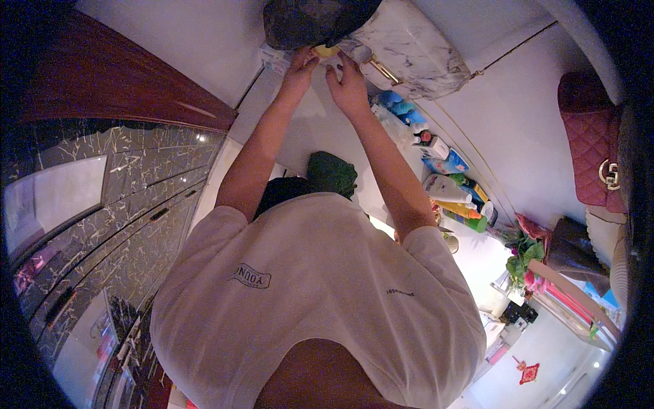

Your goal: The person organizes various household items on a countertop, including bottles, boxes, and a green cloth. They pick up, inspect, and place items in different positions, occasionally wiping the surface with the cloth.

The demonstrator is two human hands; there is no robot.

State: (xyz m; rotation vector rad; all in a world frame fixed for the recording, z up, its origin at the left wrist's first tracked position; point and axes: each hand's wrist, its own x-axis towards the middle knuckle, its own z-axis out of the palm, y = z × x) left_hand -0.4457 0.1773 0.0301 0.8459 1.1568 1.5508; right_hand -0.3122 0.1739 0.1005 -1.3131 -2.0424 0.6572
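Both my arms stretch forward to the far edge of the view. A small yellow object (326,51) sits between the fingertips, partly covered by a dark rounded item (317,23); what it is cannot be made out. At its left edge is my left hand (300,70), fingers bent close against it, their grip unclear. My right hand (348,82) is on its other side, thumb and fingers spread apart. Just right of that hand hangs a white marble-patterned handbag (416,51) with a gold-coloured clasp. A pale printed box or packet (274,60) lies behind my left hand.
Along the right wall stand several bottles and packs, among them a white bottle (444,188) and a blue pack (445,162). A quilted red bag (587,143) hangs farther right, above artificial flowers (526,250). Dark patterned drawers (153,174) line the left. Dark green fabric (331,174) lies before me.
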